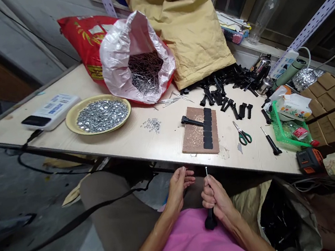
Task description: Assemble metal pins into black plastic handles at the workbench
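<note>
My right hand [218, 199] is closed around a black plastic piece [211, 221] whose wide end hangs below the fist. From the top of the fist a thin metal nail [206, 171] points up. To its left, my left hand [178, 186] is half curled with the fingers apart, and nothing shows in it. Both hands are in front of the table edge, above the lap. Just beyond them lies a brown board [194, 138] with a row of black pads [208, 139]. Another black piece [192, 121] lies across that board.
Small washers fill a yellow dish [71, 125], and a small pile of washers [151, 125] lies nearby. Nails fill an open red sack [85, 41]. Black pieces [220, 96] are heaped behind scissors [243, 134], a screwdriver [271, 142] and a green basket [277, 123]. An open bag [261, 208] stands lower right.
</note>
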Demonstrator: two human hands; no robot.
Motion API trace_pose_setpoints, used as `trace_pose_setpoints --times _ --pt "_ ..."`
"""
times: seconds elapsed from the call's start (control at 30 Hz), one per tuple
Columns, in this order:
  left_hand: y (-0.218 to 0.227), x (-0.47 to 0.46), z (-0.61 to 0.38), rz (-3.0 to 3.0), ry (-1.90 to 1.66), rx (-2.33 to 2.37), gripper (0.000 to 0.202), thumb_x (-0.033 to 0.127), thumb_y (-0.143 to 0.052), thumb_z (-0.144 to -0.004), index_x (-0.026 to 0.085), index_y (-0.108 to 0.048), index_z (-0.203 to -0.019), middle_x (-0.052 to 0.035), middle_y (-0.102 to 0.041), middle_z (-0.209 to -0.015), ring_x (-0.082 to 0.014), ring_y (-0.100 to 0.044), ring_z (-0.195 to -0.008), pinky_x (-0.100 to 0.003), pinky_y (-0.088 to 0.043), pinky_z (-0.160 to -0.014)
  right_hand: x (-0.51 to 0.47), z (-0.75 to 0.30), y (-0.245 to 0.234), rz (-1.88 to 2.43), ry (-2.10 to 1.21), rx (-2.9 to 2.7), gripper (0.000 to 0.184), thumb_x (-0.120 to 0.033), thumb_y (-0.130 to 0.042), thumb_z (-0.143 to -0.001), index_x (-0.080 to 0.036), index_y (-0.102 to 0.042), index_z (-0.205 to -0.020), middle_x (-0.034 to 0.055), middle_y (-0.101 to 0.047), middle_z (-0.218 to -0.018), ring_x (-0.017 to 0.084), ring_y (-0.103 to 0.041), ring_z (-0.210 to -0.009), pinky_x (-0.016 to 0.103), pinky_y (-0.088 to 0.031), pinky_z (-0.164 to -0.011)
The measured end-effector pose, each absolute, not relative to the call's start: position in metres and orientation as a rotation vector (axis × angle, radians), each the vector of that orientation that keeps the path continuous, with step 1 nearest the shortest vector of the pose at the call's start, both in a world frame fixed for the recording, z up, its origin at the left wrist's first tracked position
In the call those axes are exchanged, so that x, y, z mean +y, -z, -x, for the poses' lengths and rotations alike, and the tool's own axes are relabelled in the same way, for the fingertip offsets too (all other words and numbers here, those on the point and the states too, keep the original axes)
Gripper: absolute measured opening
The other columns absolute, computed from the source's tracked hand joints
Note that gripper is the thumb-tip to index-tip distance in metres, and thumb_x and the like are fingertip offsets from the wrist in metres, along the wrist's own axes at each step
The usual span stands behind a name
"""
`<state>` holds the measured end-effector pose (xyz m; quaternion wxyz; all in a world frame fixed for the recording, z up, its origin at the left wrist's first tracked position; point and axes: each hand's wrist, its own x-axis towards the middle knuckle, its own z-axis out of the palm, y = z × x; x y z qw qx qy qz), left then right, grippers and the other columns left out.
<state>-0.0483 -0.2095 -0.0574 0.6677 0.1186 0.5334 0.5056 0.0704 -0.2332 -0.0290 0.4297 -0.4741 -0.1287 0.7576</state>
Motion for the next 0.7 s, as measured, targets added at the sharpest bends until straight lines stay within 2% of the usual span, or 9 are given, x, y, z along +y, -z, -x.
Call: trace_pose_setpoints --times 0.43,0.53,0.6,0.7 --pt "0.062 -0.213 0.046 -0.321 -1.083 1.183 0.053 0.056 -0.076 -0.049 0.014 -0.064 -0.078 -0.002 -0.065 -0.067 -0.0114 -0.059 -0.054 -0.023 -0.046 -0.053 -0.215 -0.063 0.036 1.216 -1.932 -0.337 0.052 -0.057 -0.077 -0.053 -0.021 -0.042 -0.067 -0.0163 -0.024 -0.039 0.001 -0.014 -0.033 0.014 -0.01 -0.033" --pt "0.057 -0.215 0.044 -0.417 -1.086 1.209 0.051 0.057 -0.074 -0.052 0.014 -0.067 -0.079 -0.0033 -0.066 -0.067 -0.0137 -0.06 -0.056 -0.025 -0.047 -0.055 -0.225 -0.059 0.035 1.242 -1.837 -0.456 0.048 -0.059 -0.071 -0.06 -0.021 -0.043 -0.067 -0.0144 -0.028 -0.043 0.001 -0.015 -0.034 0.016 -0.012 -0.034" --pt "0.05 -0.216 0.042 -0.523 -1.107 1.213 0.047 0.056 -0.072 -0.056 0.015 -0.069 -0.078 -0.0052 -0.068 -0.069 -0.0173 -0.062 -0.062 -0.028 -0.049 -0.06 -0.231 -0.058 0.03 1.294 -1.682 -0.624 0.039 -0.056 -0.064 -0.07 -0.021 -0.049 -0.076 -0.012 -0.034 -0.047 0.003 -0.021 -0.035 0.017 -0.016 -0.035" --pt "0.039 -0.215 0.041 -0.645 -1.121 1.196 0.039 0.053 -0.072 -0.057 0.017 -0.07 -0.072 -0.0072 -0.069 -0.072 -0.0228 -0.064 -0.074 -0.032 -0.05 -0.069 -0.239 -0.058 0.019 1.41 -1.427 -0.881 0.034 -0.043 -0.06 -0.079 -0.022 -0.053 -0.105 -0.0087 -0.045 -0.052 0.008 -0.035 -0.044 0.02 -0.026 -0.043"
